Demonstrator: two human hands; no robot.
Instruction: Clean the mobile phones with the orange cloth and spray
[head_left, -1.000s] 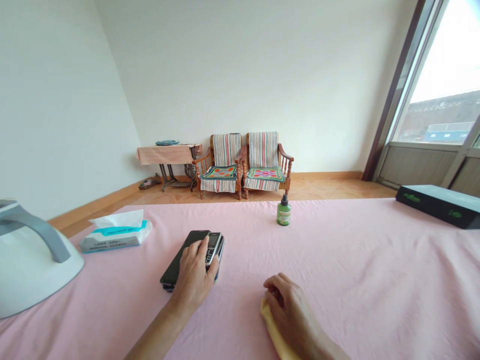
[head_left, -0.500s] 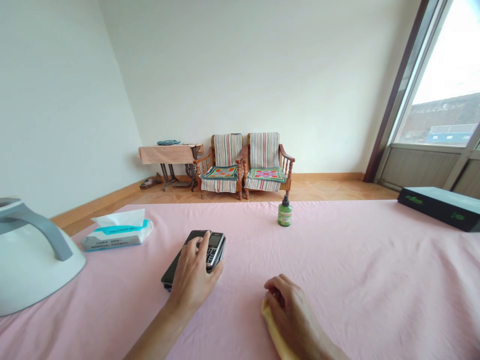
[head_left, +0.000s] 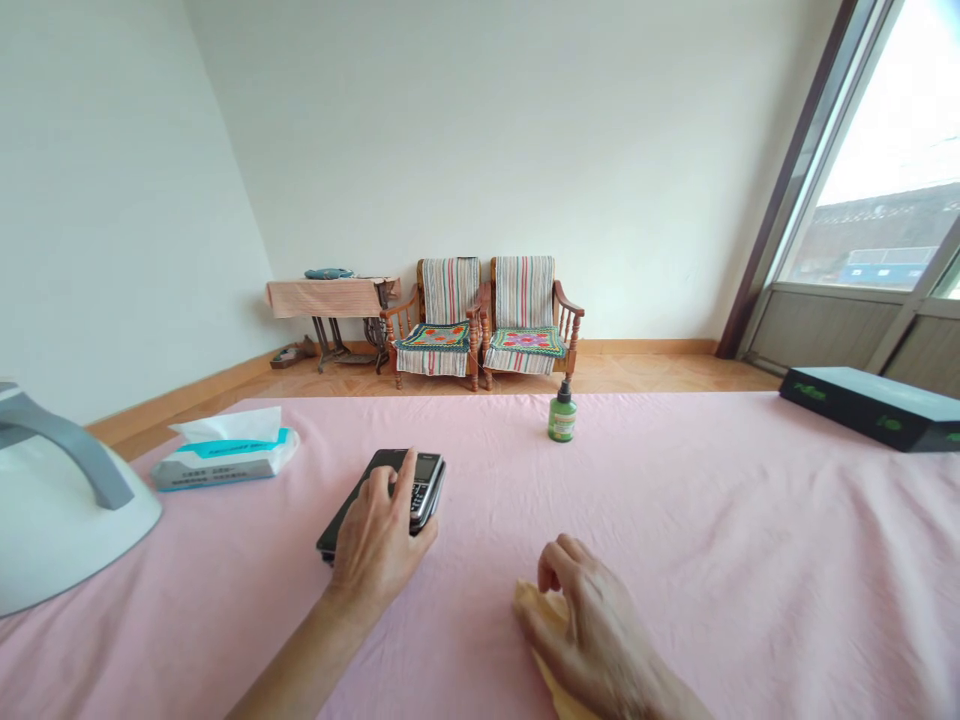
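Note:
My left hand [head_left: 379, 545] lies over a silver-and-black keypad mobile phone [head_left: 427, 468], its index finger along the left edge and its thumb near the right side. Beneath and to the left is a larger flat black device [head_left: 341, 518], partly hidden by my fingers; what lies under the keypad phone cannot be made out fully. At the near middle of the table, my right hand [head_left: 592, 620] has curled fingers, with the thumb pressed on a yellow cloth [head_left: 551, 603]. Much of that cloth is covered by the hand. Both hands rest low, close to the pink tablecloth [head_left: 465, 600].
A white kettle [head_left: 67, 520] with a grey handle stands at the left edge. Beside it lies a tissue pack [head_left: 229, 455]. A green pump bottle [head_left: 562, 415] stands towards the far edge, and a black box [head_left: 862, 412] is at the far right. Two wooden armchairs [head_left: 525, 305] stand beyond.
The view has shifted slightly, so the whole scene sits a little higher and further left. My right hand has tilted on the yellow cloth, and more of the cloth shows beside the thumb.

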